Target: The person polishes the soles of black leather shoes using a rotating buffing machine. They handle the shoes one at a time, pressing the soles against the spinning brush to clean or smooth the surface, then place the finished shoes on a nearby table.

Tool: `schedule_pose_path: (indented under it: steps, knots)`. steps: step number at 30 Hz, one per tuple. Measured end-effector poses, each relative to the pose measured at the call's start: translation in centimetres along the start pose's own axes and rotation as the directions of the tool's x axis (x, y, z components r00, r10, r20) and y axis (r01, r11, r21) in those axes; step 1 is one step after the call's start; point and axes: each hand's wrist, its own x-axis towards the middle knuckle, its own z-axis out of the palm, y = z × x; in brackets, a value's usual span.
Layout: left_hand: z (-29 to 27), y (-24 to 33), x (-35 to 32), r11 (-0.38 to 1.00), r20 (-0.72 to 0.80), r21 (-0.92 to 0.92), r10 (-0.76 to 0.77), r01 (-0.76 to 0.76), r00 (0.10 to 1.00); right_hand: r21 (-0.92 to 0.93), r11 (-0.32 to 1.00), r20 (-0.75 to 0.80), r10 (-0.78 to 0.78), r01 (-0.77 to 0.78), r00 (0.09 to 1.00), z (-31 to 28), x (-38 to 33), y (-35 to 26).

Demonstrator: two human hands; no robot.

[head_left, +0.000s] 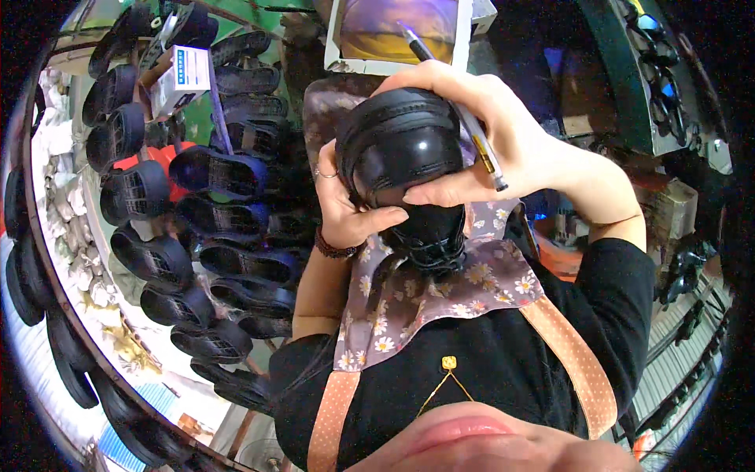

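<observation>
1 black shoe [409, 149] between 2 bare hands: smooth, glossy upper, bulbous rounded end turned away from the wearer, stitched seam lines curving across it, thin dark laces [434, 256] at the near end. Left grip [340, 211] grasping the shoe from its left side, fingers curled round the edge, thumb laid toward the upper; narrow ring [318, 171] and dark beaded bracelet [336, 246] on that side. Right grip [507, 134] grasping the shoe's right side and far end, thumb on the shiny upper, a slim pen [481, 145] with clear barrel also held, slanting just right of the shoe. Below the shoe, soft grey-mauve apron [480, 287] with daisy print; peach straps [578, 362], pale-dotted. Left of the shoe, rows of matte black soles [240, 261], elongated ovals, tread-textured; above those, a boxy white-and-blue carton [181, 82]. Beyond the shoe, a white-framed rectangular panel [377, 31], glossy, purple and yellow.
</observation>
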Motion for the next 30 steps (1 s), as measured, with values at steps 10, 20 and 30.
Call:
schedule_pose_path:
  steps: [10,20,30]
  knots:
    - [0.3,-0.6,1.5,0.996,0.074,-0.019,-0.082,0.083,0.994,-0.061,0.998,-0.063,0.026,-0.03,0.998,-0.7,-0.4,0.1]
    - [-3.2,-6.0,4.2,0.889,0.308,0.186,-0.457,0.419,0.834,0.174,0.952,-0.671,0.302,-0.252,0.677,-2.9,-5.7,-0.7]
    - [3.4,-2.9,1.3,0.982,-0.123,-0.039,-0.188,0.185,0.974,0.725,0.684,-0.672,0.728,-0.078,0.138,-0.4,-14.3,7.3]
